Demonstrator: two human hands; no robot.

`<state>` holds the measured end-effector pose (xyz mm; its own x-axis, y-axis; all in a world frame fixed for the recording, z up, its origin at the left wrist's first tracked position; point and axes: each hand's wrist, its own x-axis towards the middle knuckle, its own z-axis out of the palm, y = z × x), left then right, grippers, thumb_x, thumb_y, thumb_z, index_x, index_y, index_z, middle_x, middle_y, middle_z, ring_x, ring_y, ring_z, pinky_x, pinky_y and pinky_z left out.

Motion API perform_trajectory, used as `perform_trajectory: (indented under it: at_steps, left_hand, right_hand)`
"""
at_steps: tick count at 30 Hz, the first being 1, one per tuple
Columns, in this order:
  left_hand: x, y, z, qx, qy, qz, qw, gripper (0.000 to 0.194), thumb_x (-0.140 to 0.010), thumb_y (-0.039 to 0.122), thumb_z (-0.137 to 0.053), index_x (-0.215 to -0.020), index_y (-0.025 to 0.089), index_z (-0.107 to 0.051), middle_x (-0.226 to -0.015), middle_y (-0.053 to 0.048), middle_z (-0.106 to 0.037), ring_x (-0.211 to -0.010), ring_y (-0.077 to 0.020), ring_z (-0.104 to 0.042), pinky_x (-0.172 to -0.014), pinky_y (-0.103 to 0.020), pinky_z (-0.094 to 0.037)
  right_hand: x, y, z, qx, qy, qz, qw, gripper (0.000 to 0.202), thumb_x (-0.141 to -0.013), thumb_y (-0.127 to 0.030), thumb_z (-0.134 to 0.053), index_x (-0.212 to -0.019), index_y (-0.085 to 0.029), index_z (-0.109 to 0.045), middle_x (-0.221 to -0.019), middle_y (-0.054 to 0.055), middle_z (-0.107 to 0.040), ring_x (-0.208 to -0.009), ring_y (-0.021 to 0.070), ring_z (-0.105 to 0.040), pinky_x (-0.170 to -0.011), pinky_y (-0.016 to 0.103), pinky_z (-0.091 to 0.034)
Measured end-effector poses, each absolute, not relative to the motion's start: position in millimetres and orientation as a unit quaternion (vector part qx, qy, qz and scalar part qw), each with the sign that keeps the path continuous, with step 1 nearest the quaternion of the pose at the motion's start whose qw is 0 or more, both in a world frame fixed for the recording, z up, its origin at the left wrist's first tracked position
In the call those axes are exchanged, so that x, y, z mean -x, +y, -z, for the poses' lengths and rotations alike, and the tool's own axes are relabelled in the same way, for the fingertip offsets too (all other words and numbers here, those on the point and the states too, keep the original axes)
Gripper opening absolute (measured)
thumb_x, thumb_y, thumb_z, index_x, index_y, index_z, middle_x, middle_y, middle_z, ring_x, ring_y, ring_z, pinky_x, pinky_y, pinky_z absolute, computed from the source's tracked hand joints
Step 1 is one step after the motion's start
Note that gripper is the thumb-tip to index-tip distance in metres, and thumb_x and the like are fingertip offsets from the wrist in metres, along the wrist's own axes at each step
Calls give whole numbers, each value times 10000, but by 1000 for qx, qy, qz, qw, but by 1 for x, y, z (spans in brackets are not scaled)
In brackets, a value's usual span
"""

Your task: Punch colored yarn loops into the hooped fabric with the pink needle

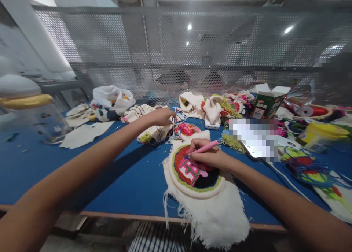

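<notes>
right hand (206, 157): pink pen (207, 146) pinched between thumb and fingers; tip end pointed down onto design (184, 161).
left hand (163, 117): held out at 11 from hoop (203, 194), over loose strands; fingers drawn together, but whether a strand is pinched cannot be told.
hoop: set near front of table (132, 175), ahead of the person; cloth (220, 217) stretched in it.
done: lime ring filled along the visible rim; red-orange filled at 8 to 11; black filled at 5 to 6; pink and green figure laid in the middle. Judged well advanced.
left: pale spots seen inside figure, bare cloth or white yarn cannot be told; 1 to 2 side covered by right hand, state unknown.
edges: table edge (123, 216) passed at 6 by frayed cloth, which is hung over it; catching judged possible.
open room: judged widest at 8 to 9, where blue table is shown.
tight side: phone (255, 144) placed at 2, cable (288, 182) run at 3 to 4, yarn tangle (310, 169) piled at 3; right elbow room judged limited.
far side: round patch (187, 129) and power bank (212, 124) lined up near 12; mesh panel (176, 43) stood behind.
</notes>
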<state>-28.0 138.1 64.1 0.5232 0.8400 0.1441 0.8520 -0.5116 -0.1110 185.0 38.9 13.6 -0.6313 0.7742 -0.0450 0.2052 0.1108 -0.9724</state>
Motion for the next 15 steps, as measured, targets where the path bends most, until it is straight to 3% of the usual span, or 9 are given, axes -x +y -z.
perform_trajectory:
  at_steps: [4,8,12,15]
  left_hand:
    - [44,158,-43,834,-532,93,110,398,-795,234,-468,-1177,135,-515,-1130,-152,-521,-991,-232,-534,-825,-312,-414]
    - [22,189,-42,818,-550,129,108,326,-822,237,-468,-1133,175,-542,-1141,-122,-536,-1083,-248,-491,-868,-339,-398]
    - [0,209,-48,802,-577,143,63,223,-792,261,-567,-975,138,-602,-973,-84,-621,-929,-207,-579,-802,-366,-448]
    - [-16,212,-67,805,-565,180,26,179,-781,228,-563,-835,85,-656,-797,-103,-659,-835,-206,-611,-751,-306,-455]
  right_hand:
    - [-182,36,-16,359,-700,-565,249,95,-705,-135,-485,-675,-187,-410,-444,-75,-508,-272,25,-348,-240,112,-200]
    - [-182,37,-14,354,-694,-571,257,124,-724,-193,-510,-675,-192,-395,-442,-82,-500,-266,25,-329,-238,117,-201]
    - [-183,38,-14,368,-688,-570,255,116,-715,-203,-519,-680,-187,-409,-470,-80,-508,-265,13,-304,-236,115,-199]
    - [-184,37,-15,374,-691,-566,249,96,-707,-177,-494,-673,-190,-405,-446,-89,-480,-268,14,-300,-240,113,-200]
